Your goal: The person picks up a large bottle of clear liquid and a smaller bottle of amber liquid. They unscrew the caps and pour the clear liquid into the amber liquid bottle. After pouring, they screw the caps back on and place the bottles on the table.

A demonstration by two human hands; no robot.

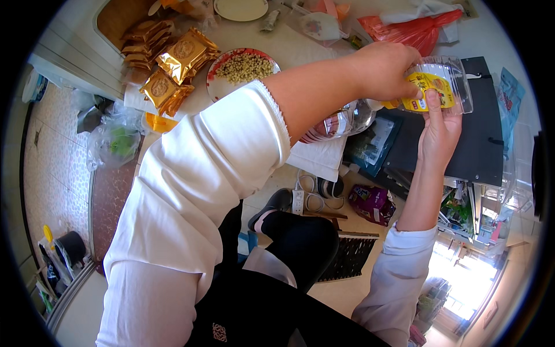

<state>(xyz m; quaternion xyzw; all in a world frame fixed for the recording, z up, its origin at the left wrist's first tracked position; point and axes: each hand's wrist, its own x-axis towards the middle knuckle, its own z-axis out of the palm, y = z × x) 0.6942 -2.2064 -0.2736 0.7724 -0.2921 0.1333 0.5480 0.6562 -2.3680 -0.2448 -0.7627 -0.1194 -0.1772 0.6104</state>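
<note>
My left hand [390, 71] reaches across and grips the near side of a clear plastic container [461, 84], its thumb on the yellow printed label [418, 89]. From below, my right hand [440, 134] holds the same container, its thumb pressed on the label near the other thumb. The container is tilted, and nothing can be made out inside it. Below my left wrist stands a large clear plastic bottle [360, 117], partly hidden by my forearm. A red-rimmed plate [212, 84] with small pale pieces of food [245, 67] lies beyond my left forearm.
Gold foil packets [184, 52] are heaped at the left of the table. A red plastic bag [412, 32] and a cream plate [240, 8] lie at the back. A black cabinet top [459, 147] is at right. On the floor are a power strip [298, 200] and a purple bag [370, 204].
</note>
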